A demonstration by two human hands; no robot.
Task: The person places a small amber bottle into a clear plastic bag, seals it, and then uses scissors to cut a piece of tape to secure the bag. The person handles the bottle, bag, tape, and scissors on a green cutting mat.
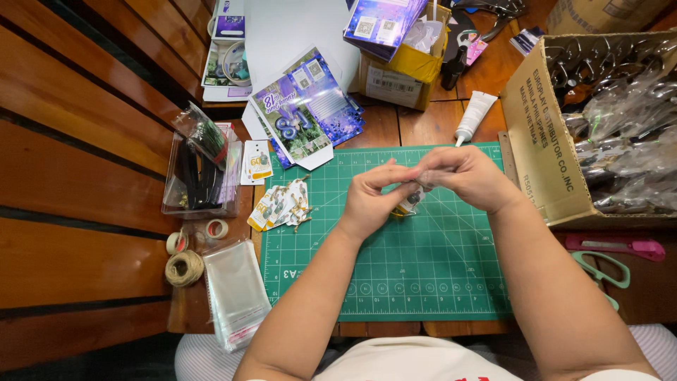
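Wooden slats run down the far left, and on the table edge beside them sit a ball of twine (184, 268), two small tape rolls (217, 228) and a stack of clear plastic sleeves (236, 291). Above these stands a clear plastic box (199, 171) of dark items. A fan of small printed tags (281, 205) tied with twine lies on the left edge of the green cutting mat (395, 282), and a flat purple-and-white printed carton (307, 109) lies beyond the mat's top corner.

Over the middle of the mat the left hand (370, 197) and right hand (465, 176) meet, fingertips pinched narrowly together on a small tagged piece in a clear wrapper (411, 200). The step in hand looks like bagging or sealing one small item, though the fingers hide most of it. The next move would call for a steady pinch and a fine fold of the thin film.

Further right, a white glue tube (474, 116) lies above the mat, a yellow box (398, 74) holds purple packets, and a large brown cardboard box (543, 152) holds clear-bagged metal pieces. A pink utility knife (617, 246) and mint-green scissors (603, 269) lie below it.
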